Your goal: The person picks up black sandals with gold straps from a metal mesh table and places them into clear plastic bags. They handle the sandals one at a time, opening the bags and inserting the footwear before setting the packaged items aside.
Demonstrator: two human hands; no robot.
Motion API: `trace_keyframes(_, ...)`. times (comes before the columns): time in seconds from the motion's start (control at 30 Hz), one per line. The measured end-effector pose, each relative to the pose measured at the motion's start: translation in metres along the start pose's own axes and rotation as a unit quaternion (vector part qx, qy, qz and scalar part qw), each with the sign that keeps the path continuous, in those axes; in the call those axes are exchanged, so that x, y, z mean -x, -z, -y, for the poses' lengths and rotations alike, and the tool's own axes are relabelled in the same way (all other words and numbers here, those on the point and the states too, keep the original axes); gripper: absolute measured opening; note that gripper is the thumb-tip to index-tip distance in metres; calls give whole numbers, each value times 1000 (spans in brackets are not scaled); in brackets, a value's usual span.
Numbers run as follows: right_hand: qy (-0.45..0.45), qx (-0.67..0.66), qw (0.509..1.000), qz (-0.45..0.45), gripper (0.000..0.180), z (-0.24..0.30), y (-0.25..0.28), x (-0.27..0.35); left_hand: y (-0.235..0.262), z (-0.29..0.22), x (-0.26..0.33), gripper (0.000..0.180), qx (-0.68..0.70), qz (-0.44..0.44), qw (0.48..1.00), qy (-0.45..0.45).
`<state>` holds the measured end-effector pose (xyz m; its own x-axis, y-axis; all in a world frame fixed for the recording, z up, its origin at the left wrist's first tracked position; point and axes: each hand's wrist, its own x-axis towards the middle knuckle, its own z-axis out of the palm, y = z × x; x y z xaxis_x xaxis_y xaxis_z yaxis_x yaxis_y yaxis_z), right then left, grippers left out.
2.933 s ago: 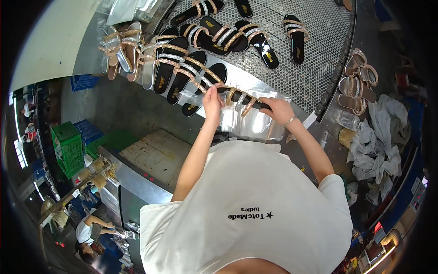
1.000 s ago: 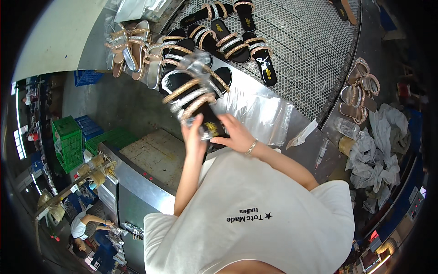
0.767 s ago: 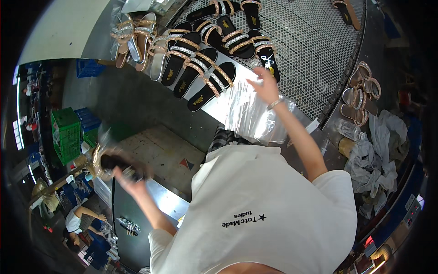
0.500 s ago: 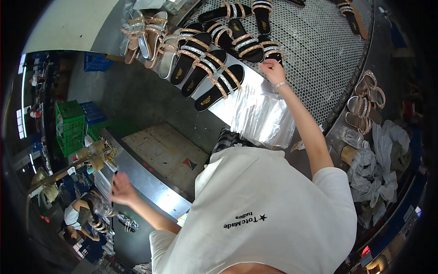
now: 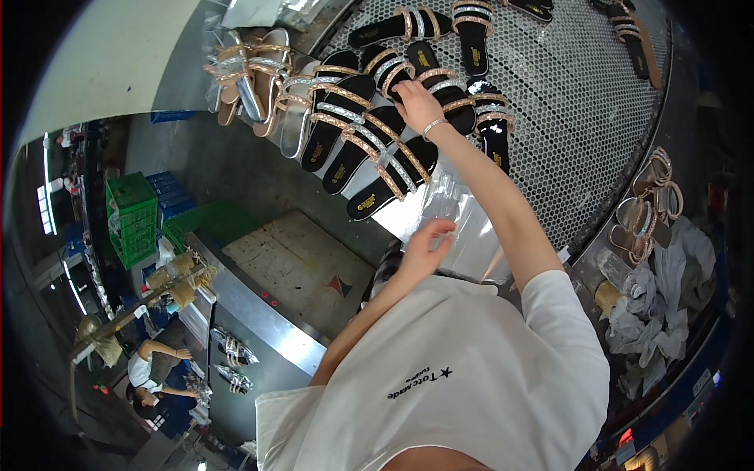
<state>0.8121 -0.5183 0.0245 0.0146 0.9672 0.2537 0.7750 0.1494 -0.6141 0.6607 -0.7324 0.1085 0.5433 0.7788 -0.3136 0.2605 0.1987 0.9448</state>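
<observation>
Nearest the wearer, the left hand (image 5: 426, 245) is over the near end of a stack of clear plastic bags (image 5: 475, 243), its fingers half curled and parted from the thumb; whether a fingertip touches a bag is unclear. The bags lie on a shiny metal ledge (image 5: 404, 216) that runs along the near-left edge of a wide mesh surface (image 5: 565, 118).

Left of the bags, a row of black sandals (image 5: 347, 161) with gold and silver straps slants across the ledge, heels jutting past its near edge toward the lower left, toes toward the mesh.

Farther on, the right hand (image 5: 419, 108) reaches across the ledge, fingers bent down onto a strapped black sandal (image 5: 385, 64) at the mesh's near-left edge. That sandal's long axis runs from upper left to lower right; the hand covers its lower end, so which end is the toe cannot be told, nor whether the fingers grip it. Just right of it, a second black sandal (image 5: 463, 110) points its toe to the lower right.

Half a second ago the left hand was stretched out over the side table (image 5: 271, 420); now it is back at the bags. The right hand has shifted left from another sandal. Two bagged bundles (image 5: 234, 363) now lie on that table, where one lay before.
</observation>
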Motion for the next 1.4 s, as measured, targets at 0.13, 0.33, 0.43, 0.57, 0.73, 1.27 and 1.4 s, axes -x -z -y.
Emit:
trace_keyframes(0.13,58,211,976,9,38,-31,14,7,-29,11,-27,26,-148,71,983,-78)
trace_keyframes(0.33,-20,329,943,45,50,-95,62,-4,-36,26,-49,32,-275,126,949,-84)
trace_keyframes(0.43,-136,405,900,87,59,-115,108,-10,-29,31,-51,33,-264,128,952,-87)
trace_keyframes(0.57,-245,391,876,137,70,-121,151,-11,-32,29,-48,29,-282,119,946,-106)
trace_keyframes(0.73,-295,159,941,-43,48,-110,189,61,-38,30,-40,31,-285,100,950,-78)
trace_keyframes(1.27,-606,-62,711,-352,38,50,151,489,-71,62,-24,13,-335,111,913,-204)
trace_keyframes(1.4,-546,459,664,-222,38,68,159,466,-62,39,-13,9,-212,80,967,-113)
